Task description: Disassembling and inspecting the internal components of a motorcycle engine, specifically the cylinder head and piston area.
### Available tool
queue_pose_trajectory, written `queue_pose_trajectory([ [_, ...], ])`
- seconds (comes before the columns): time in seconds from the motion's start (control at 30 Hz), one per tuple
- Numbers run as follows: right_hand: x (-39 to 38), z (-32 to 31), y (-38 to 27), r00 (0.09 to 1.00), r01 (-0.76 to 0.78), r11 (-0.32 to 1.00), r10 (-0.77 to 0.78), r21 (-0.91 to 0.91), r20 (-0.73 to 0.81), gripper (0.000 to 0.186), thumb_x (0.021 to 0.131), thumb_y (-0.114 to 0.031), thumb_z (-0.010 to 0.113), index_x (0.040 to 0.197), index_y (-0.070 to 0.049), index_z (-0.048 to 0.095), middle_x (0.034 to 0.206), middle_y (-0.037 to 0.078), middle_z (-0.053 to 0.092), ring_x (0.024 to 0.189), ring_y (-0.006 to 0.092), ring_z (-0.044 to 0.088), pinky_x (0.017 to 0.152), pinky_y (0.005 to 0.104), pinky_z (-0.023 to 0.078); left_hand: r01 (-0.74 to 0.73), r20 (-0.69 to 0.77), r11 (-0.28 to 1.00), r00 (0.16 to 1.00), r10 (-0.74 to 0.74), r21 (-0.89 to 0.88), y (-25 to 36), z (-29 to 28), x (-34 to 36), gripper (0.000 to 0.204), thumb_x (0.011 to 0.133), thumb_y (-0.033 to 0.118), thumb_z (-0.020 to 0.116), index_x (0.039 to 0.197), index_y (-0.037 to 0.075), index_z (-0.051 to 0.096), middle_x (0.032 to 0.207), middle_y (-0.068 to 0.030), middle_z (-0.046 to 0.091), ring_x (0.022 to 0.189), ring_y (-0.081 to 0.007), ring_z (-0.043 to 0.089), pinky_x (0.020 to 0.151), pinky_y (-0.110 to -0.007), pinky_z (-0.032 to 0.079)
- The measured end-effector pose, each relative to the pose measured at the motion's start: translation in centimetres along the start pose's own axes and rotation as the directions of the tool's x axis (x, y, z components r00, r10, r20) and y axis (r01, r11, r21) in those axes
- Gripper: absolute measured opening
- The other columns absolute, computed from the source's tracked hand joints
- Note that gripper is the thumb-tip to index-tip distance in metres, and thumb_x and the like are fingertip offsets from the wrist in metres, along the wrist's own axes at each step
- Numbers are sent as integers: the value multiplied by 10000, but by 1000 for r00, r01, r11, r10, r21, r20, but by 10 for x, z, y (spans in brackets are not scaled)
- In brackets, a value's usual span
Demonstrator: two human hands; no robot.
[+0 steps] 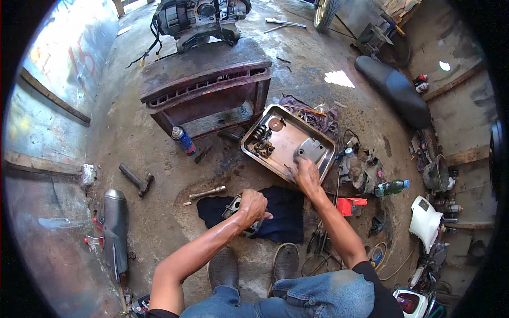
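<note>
My left hand is closed around a silver metal engine part with a hollow opening, which rests on a dark blue cloth in front of my shoes. The hand covers much of the part. My right hand reaches over the near edge of a metal tray, fingers pinched together beside a grey metal cover. Something small and dark shows at its fingertips, too small to name. Deeper in the tray lie a camshaft-like part and a round brown disc.
A dark wooden stand bears an engine. A blue spray can, a hammer and a socket extension lie leftward. Rightward are a green bottle, a red box and a motorcycle seat.
</note>
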State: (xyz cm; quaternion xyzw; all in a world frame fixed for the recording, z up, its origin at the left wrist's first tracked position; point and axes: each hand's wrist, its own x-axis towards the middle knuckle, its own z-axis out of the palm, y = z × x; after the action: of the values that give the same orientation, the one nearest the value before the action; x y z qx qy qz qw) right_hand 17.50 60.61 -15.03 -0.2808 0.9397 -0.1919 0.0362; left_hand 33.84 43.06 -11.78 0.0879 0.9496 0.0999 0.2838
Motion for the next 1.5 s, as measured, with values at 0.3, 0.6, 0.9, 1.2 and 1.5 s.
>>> queue_pose_trajectory([
  [0.3,147,63,-8,952,280,960,-277,-2,129,412,839,61,527,1198,-69,680,1116,226,688,1042,401,678,867,497,564,-176,-354,982,924,142,-66,-34,34,-10,642,832,699,663,719,73,751,732,-141,690,922,-358,668,822,-502,525],
  [0.6,153,75,5,897,440,893,-431,-94,97,301,878,24,519,1146,-63,625,1121,210,647,922,405,712,756,509,593,-55,-412,640,806,-425,-767,-36,-2,-61,684,896,630,690,1083,-25,760,1020,-213,733,971,-361,709,875,-403,548],
  [0.9,87,-6,5,988,117,967,-90,228,-126,179,920,-171,705,1024,-31,663,900,161,724,816,309,730,729,438,566,-140,-273,235,513,-814,-962,-16,42,-24,599,956,551,676,1085,-30,742,924,-204,711,884,-324,702,815,-384,511],
  [1.2,-106,-59,-47,943,-265,470,307,842,126,205,1033,-136,633,1036,45,730,782,39,680,643,111,625,576,278,515,-89,-280,266,318,-906,-960,8,76,-17,663,1002,585,587,1170,-45,706,1097,-248,705,1066,-388,675,903,-426,498],
  [1.5,-187,-24,-93,902,-387,141,264,911,342,246,1063,-229,616,1115,-7,707,901,57,731,758,126,705,684,258,558,-223,-443,384,421,-791,-896,-24,84,-37,268,991,161,485,1091,-25,651,1139,-221,653,1101,-399,620,989,-436,472],
])
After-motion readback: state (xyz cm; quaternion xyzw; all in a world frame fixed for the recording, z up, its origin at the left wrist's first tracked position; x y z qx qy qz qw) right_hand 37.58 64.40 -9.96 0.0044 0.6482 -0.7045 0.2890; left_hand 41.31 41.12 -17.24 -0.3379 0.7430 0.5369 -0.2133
